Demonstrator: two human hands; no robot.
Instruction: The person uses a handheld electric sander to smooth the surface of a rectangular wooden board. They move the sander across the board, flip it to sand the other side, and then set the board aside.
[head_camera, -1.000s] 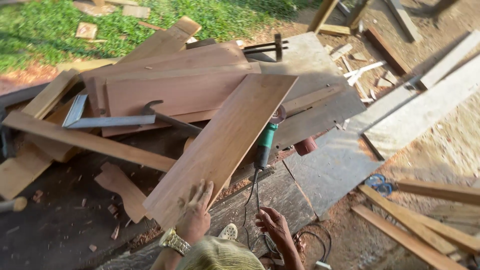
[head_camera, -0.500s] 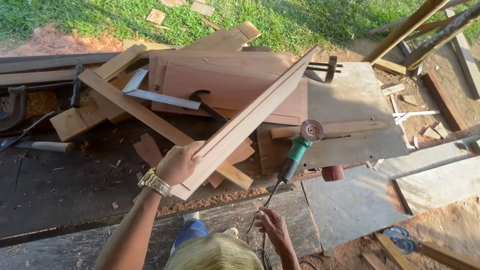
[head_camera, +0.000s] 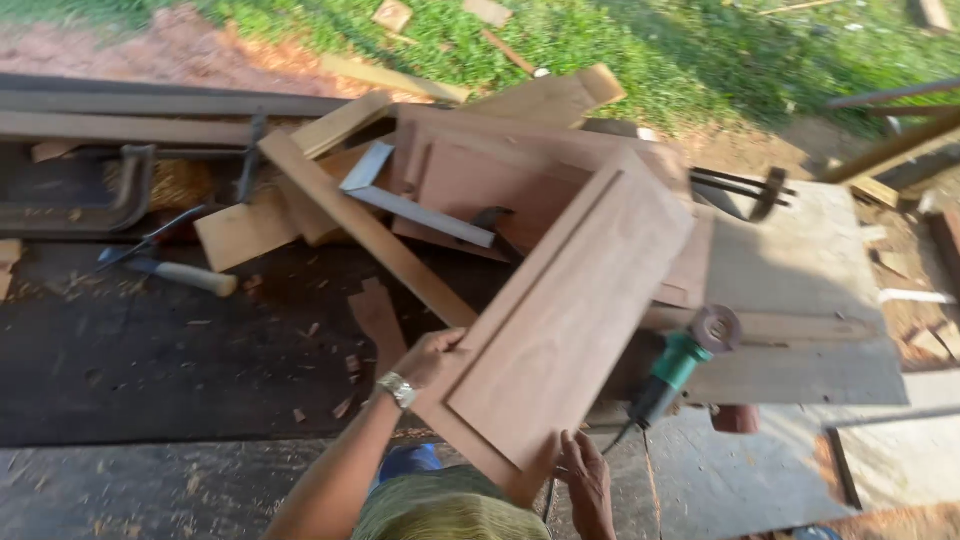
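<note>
A reddish-brown wooden panel (head_camera: 565, 320) with a raised middle field is tilted up over the workbench. My left hand (head_camera: 432, 355), with a metal wristwatch, grips its left edge. My right hand (head_camera: 588, 478) holds its lower near corner from underneath. A green angle grinder (head_camera: 672, 372) with a round sanding disc lies on the bench just right of the panel, its cord running down past my right hand.
Stacked boards (head_camera: 480, 170), a long wooden slat (head_camera: 365, 228), a metal square (head_camera: 415, 205) and a wooden-handled tool (head_camera: 180, 272) lie on the dark bench (head_camera: 150, 370). A light plywood sheet (head_camera: 800, 290) is at right. Grass and wood scraps lie beyond.
The panel has been turned from edge-on to show its framed face. My right hand has come up to its lower corner. The camera view shifted left.
</note>
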